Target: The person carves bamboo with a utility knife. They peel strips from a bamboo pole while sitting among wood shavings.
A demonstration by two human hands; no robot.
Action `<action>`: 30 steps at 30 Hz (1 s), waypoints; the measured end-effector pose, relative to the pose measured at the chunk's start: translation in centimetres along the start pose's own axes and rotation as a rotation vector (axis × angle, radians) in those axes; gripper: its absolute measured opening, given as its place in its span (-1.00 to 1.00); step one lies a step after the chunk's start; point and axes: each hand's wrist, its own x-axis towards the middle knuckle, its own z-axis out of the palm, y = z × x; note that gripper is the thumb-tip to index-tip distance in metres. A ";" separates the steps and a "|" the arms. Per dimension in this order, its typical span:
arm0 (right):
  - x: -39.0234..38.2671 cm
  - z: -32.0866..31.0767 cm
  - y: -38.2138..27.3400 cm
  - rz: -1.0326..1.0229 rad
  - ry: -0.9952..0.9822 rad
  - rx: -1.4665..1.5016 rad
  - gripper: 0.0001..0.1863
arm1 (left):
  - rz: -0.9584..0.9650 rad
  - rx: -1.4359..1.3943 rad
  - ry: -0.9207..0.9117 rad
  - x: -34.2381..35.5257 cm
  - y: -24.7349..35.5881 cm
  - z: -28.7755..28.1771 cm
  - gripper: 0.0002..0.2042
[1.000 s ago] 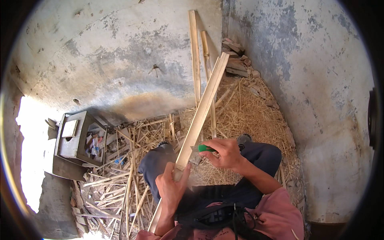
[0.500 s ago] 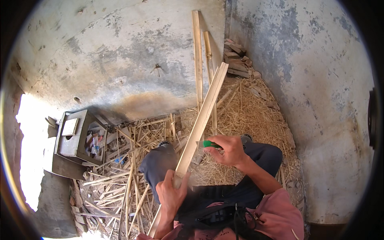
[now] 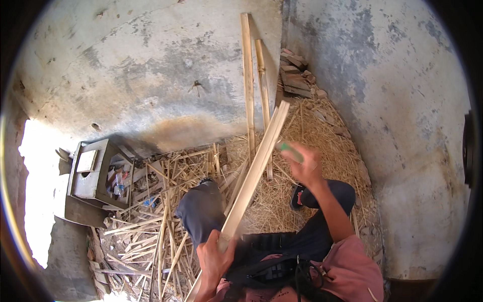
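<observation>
A long, pale split bamboo strip [image 3: 259,163] slants up and away from my lap, between my knees. My left hand [image 3: 215,252] is closed round its lower part, fingers and thumb on either side. The strip's lower end runs past that wrist toward the bottom edge. My right hand [image 3: 304,163], smeared by motion, grips a green-handled knife [image 3: 291,151] just right of the strip's upper part. The knife's blade is blurred, and whether it touches the bamboo I cannot tell.
Two more bamboo lengths [image 3: 247,75] lean on the far wall. Loose strips [image 3: 151,241] and shavings [image 3: 322,146] litter the floor. A worn wooden cabinet [image 3: 93,173] stands left, with bits of rubbish beside it. Stacked bricks [image 3: 296,75] fill the far corner.
My right hand has moved up and away along the strip with the knife. The strip's far end has dropped lower and nearer, while my left hand keeps its grip. My right foot shows more.
</observation>
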 end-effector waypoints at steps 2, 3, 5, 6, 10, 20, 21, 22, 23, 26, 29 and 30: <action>2.0 -2.2 1.7 0.058 0.057 -0.064 -0.55 | -0.071 -0.057 -0.103 -1.5 -0.3 -0.8 -0.57; 2.4 -2.9 2.0 0.087 0.086 -0.098 -0.54 | -0.104 -0.087 -0.156 -1.9 -0.4 -1.1 -0.57; 2.3 -2.8 1.7 0.039 0.085 -0.112 -0.54 | -0.126 -0.114 -0.182 -2.4 -1.4 -0.9 -0.56; 2.2 -2.8 1.5 0.014 0.084 -0.118 -0.54 | -0.138 -0.128 -0.194 -2.5 -1.7 -0.7 -0.55; 2.4 -2.6 1.1 0.049 0.075 -0.078 -0.56 | -0.114 -0.104 -0.205 -2.1 -1.7 -1.0 -0.58; 1.8 -2.0 1.5 0.142 0.056 0.127 -0.57 | 0.007 -0.045 -0.419 0.6 -1.8 -0.8 -0.63; 1.8 -2.3 1.4 0.153 0.044 0.143 -0.57 | 0.048 -0.016 -0.453 0.8 -2.1 -0.4 -0.63; 1.8 -2.5 1.4 0.162 0.032 0.161 -0.57 | 0.059 -0.022 -0.458 1.0 -2.3 0.0 -0.62; 1.8 -2.6 1.4 0.170 0.034 0.178 -0.58 | 0.071 -0.029 -0.463 1.2 -2.4 0.5 -0.61; 1.6 -2.6 1.4 0.178 0.058 0.240 -0.61 | 0.092 -0.070 -0.554 2.1 -1.8 1.2 -0.60; 1.2 -3.0 1.7 0.177 0.056 0.340 -0.64 | 0.151 -0.145 -0.637 3.5 -0.9 2.1 -0.61; 0.8 -3.3 1.8 0.195 0.023 0.384 -0.64 | 0.178 -0.174 -0.658 3.8 -0.8 2.4 -0.62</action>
